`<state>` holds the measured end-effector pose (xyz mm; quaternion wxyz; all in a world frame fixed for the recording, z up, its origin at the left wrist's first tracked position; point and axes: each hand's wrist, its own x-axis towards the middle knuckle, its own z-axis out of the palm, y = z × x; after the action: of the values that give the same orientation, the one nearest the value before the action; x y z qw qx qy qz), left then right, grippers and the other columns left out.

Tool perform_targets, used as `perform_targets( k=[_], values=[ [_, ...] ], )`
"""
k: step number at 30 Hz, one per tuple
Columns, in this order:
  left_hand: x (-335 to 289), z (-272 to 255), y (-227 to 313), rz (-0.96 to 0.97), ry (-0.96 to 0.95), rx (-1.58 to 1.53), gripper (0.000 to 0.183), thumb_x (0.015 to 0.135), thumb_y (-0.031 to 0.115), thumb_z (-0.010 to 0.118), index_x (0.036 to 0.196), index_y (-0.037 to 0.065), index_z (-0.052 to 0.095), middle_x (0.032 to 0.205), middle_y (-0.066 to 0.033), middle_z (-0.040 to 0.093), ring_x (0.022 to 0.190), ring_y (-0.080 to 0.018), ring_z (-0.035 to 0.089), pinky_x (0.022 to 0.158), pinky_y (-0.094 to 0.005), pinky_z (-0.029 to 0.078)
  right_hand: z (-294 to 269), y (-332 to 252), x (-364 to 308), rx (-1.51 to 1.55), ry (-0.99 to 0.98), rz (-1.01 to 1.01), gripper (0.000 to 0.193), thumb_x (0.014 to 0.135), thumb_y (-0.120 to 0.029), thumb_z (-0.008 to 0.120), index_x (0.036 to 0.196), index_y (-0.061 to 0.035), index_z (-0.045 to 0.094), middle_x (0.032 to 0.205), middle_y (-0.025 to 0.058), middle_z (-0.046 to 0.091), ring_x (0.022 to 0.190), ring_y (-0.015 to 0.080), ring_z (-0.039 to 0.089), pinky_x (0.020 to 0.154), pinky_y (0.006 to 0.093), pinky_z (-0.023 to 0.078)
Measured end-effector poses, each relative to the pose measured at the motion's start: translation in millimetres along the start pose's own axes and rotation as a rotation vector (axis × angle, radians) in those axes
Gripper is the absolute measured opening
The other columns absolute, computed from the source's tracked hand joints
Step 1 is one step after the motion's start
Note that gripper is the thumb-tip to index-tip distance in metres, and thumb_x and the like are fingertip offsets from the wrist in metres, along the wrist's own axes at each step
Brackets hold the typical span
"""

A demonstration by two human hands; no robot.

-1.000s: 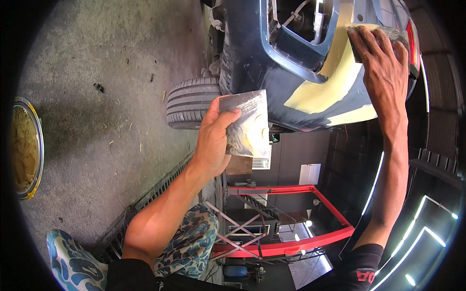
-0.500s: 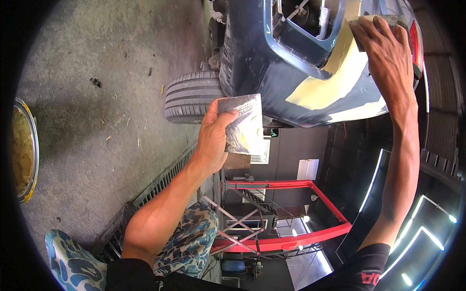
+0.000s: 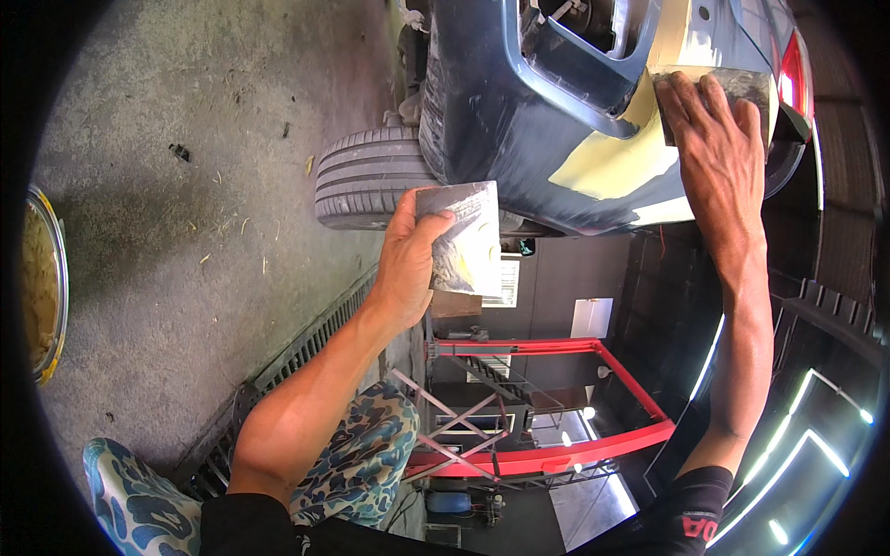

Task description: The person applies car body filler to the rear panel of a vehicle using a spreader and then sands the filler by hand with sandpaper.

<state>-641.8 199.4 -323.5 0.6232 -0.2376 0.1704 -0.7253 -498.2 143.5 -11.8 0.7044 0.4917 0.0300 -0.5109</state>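
My left hand [image 3: 400, 264] grips a flat, smeared metal plate [image 3: 468, 243] by its left side, thumb on top. In my right hand [image 3: 721, 162] is a dark, broad spreader [image 3: 742, 85], fingers laid flat across it. The spreader lies against the dark blue car body panel [image 3: 482, 125], over a band of pale yellow filler [image 3: 614, 162]. That filler curves along below the window opening [image 3: 593, 28]. My right hand and the spreader hide part of the band.
A tyre [image 3: 371, 181] sits under the panel, left of centre. At the far left stands an open tin [image 3: 62, 278] of tan paste on the concrete floor [image 3: 213, 102]. A floor grating [image 3: 311, 357] runs beside my left forearm. A red frame [image 3: 556, 459] rises behind.
My right hand has drawn the spreader down and slightly left over the panel, uncovering more surface above it. My left hand holds its plate in nearly the same place.
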Motion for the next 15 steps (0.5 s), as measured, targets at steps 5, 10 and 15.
perform_targets(
  k=[5, 10, 15],
  values=[
    [-0.8, -4.9, -5.3, 0.000, 0.013, 0.021, 0.029, 0.099, 0.009, 0.057, 0.127, 0.009, 0.055, 0.113, -0.0043, 0.069, 0.102, -0.0129, 0.068, 0.091, -0.0313, 0.056, -4.4, -19.0, -11.8, -0.069, -0.151, 0.015, 0.060, 0.094, -0.004, 0.062, 0.152, -0.0156, 0.053, 0.149, 0.0018, 0.055, 0.137, 0.0231, 0.048, 0.104, 0.0408, 0.043],
    [-1.0, -12.3, -11.6, 0.012, 0.019, 0.045, 0.029, 0.099, 0.010, 0.058, 0.129, 0.008, 0.055, 0.113, -0.0044, 0.068, 0.101, -0.0133, 0.068, 0.091, -0.0309, 0.055, -2.9, -34.3, -19.5, -0.038, -0.130, 0.037, 0.059, 0.091, -0.007, 0.062, 0.149, -0.0118, 0.055, 0.148, 0.0024, 0.052, 0.133, 0.0226, 0.049, 0.098, 0.0397, 0.043],
    [-2.1, -18.5, -15.8, 0.016, 0.038, 0.079, 0.031, 0.099, 0.011, 0.059, 0.129, 0.007, 0.054, 0.116, -0.0052, 0.067, 0.103, -0.0137, 0.066, 0.092, -0.0314, 0.055, 5.6, -50.6, -32.7, -0.050, -0.147, 0.062, 0.060, 0.091, -0.010, 0.062, 0.150, -0.0112, 0.054, 0.150, 0.0024, 0.048, 0.133, 0.0217, 0.047, 0.094, 0.0384, 0.043]
  ],
)
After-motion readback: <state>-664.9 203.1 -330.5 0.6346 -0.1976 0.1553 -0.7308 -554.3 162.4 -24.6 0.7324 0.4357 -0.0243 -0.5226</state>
